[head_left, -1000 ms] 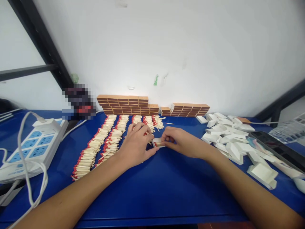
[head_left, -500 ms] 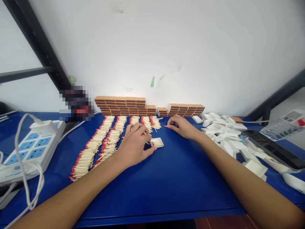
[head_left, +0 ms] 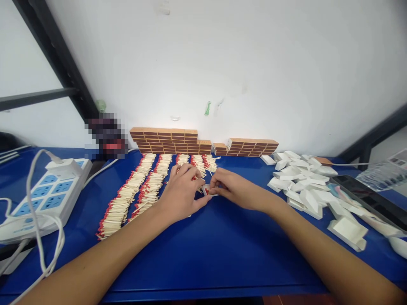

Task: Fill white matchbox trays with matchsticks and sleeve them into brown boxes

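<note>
My left hand (head_left: 181,190) grips a small white matchbox tray (head_left: 205,187) between thumb and fingers, just above the blue table. Red match heads show inside the tray. From the right, my right hand (head_left: 233,188) reaches over the tray with thumb and fingers pinched together. A match appears to be in that pinch, though the fingertips largely cover it. Rows of loose red-tipped matches (head_left: 127,192) lie to the left and behind my left hand, which hides part of them.
Brown matchboxes (head_left: 168,142) are stacked against the wall, with a lower stack (head_left: 252,147) to their right. Several white trays (head_left: 299,178) lie heaped at right beside a phone (head_left: 372,201). A power strip (head_left: 54,197) with white cables sits at left on the blue table (head_left: 238,254).
My right hand has moved left and toward me, from open table to the tray, with the match it was pinching. My left hand stays at the tray. The view has shifted slightly.
</note>
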`<action>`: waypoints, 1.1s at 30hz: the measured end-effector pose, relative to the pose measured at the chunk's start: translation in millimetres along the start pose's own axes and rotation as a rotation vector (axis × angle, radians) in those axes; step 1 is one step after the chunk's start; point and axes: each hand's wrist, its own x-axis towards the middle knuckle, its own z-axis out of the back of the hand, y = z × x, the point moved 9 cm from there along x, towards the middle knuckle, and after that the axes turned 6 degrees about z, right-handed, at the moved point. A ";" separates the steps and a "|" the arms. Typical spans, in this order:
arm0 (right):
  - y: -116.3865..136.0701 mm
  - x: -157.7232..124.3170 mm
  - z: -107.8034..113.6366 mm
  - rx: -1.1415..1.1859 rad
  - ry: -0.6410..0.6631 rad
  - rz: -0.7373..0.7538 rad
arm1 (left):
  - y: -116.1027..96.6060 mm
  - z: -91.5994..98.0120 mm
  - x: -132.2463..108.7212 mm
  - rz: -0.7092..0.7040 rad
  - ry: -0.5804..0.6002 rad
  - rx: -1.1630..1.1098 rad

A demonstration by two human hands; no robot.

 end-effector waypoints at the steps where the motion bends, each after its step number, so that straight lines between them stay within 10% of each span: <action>1: -3.0 2.3 -1.0 0.004 -0.016 -0.005 | -0.1 0.0 0.0 0.000 0.000 0.000; 7: -50.6 16.6 22.5 -0.182 -0.329 -0.157 | -1.4 0.7 -0.8 -0.015 -0.015 0.010; 33: -65.3 21.1 15.3 -0.353 -0.192 -0.175 | -1.8 3.3 -0.4 -0.019 -0.029 0.007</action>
